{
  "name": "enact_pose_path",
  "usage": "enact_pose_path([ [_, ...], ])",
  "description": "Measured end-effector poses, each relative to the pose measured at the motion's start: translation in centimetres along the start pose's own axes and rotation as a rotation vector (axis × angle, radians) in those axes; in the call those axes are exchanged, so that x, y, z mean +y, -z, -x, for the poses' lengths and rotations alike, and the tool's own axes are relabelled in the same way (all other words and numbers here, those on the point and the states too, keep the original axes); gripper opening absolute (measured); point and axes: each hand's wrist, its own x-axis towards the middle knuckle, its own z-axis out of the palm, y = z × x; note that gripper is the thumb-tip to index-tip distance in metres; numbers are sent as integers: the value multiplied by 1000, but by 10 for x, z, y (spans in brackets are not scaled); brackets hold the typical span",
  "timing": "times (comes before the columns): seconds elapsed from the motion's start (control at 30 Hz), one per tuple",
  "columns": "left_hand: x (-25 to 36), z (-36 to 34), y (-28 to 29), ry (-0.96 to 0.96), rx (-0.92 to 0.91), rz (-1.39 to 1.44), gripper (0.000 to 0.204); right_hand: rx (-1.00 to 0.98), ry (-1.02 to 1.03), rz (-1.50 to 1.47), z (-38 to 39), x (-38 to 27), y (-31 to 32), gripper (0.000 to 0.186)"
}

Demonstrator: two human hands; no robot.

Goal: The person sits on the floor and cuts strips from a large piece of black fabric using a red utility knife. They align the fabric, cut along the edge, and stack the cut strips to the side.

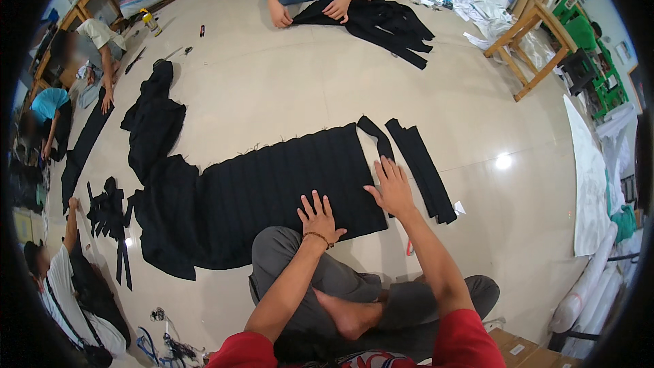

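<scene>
A broad piece of black cloth with parallel crosswise lines lies spread on the floor in front of my crossed legs. My left hand rests on its near right part, fingers spread. At its right edge my right hand lies with fingers stretched out, touching a narrow black strip that runs beside the cloth. Part of that strip is hidden under the hand. Further right lie several longer black strips side by side. The cloth's left end joins a crumpled black heap.
Opposite me a person handles black cloth pieces. Several people sit at the left by a long black strip. Scissors and a yellow spray bottle are at the far left. A wooden stool stands at the far right.
</scene>
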Motion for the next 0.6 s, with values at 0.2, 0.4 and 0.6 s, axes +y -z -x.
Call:
enact_pose_path([
  [0.2, -4, 6, 16, 69, -66, 30, 119, -266, -615, -14, 72, -4, 56, 51],
  [0.4, -2, 6, 22, 142, -70, 39, 114, -363, -717, -48, 165, -19, 38, 69],
  [0.6, -5, 4, 17, 215, -46, 78, 94, -255, -754, -58, 166, -13, 0, 38],
])
